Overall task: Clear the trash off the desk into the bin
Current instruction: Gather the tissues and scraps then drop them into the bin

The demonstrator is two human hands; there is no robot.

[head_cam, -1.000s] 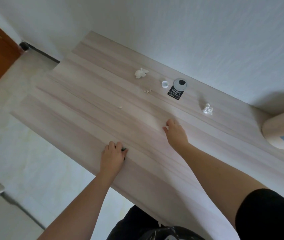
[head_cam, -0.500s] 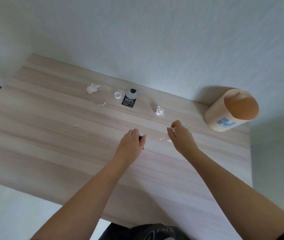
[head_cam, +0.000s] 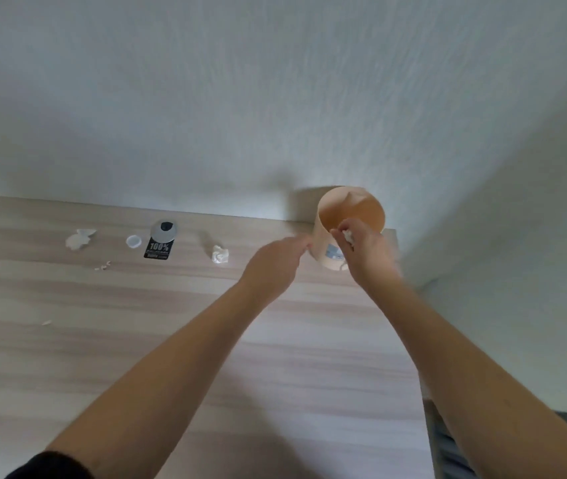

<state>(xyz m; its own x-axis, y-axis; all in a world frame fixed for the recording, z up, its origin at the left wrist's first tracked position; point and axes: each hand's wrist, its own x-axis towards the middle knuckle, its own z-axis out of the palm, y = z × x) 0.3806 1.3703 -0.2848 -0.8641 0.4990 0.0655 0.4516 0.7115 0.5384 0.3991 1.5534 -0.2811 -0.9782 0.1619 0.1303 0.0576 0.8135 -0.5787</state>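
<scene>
The beige cylindrical bin (head_cam: pixel 320 236) stands on the wooden desk (head_cam: pixel 130 347) in the far right corner against the wall. My right hand (head_cam: pixel 368 254) is at the bin's front rim, pinching a small white paper scrap (head_cam: pixel 347 235) over the opening. My left hand (head_cam: pixel 273 266), blurred, is just left of the bin with fingers curled; the small dark piece it held earlier is hidden inside it. A crumpled tissue (head_cam: pixel 220 254) lies left of my left hand. Another tissue wad (head_cam: pixel 80 238), white crumbs (head_cam: pixel 103 266) and a tiny scrap (head_cam: pixel 46 322) lie further left.
A small bottle with a black "100%" label (head_cam: pixel 160 243) lies near the back wall, with a white cap (head_cam: pixel 133 241) beside it. The desk's right edge runs just past the bin. White walls close the back and the right side.
Both hands have moved from the desk's middle to the bin in the right corner. My right hand has lifted the white scrap to the rim. The view swung right and up.
</scene>
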